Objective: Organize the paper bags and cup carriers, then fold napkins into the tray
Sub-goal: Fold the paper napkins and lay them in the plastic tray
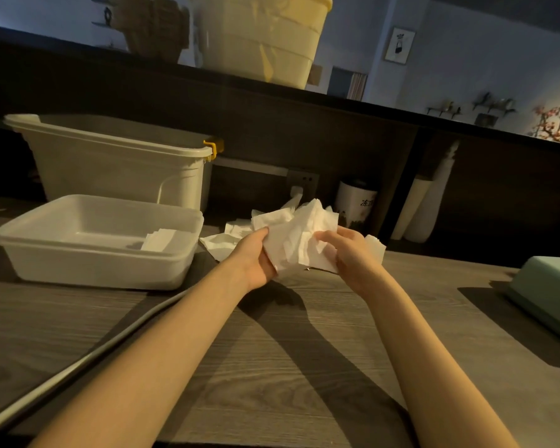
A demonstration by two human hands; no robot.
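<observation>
A crumpled white napkin (296, 236) is held above the wooden table, between both hands. My left hand (256, 258) grips its left edge with the thumb on top. My right hand (349, 253) pinches its right side, fingers curled into the paper. More loose white napkins (227, 237) lie on the table behind and to the left of my hands. The white plastic tray (188, 257) stands at the left, with folded napkins (159, 239) lying in its right part.
A taller beige bin (117, 166) with a yellow latch stands behind the tray. A white canister (356, 202) sits at the back wall. A pale green box (547, 292) lies at the right edge. A grey cable (88, 360) crosses the table at the left.
</observation>
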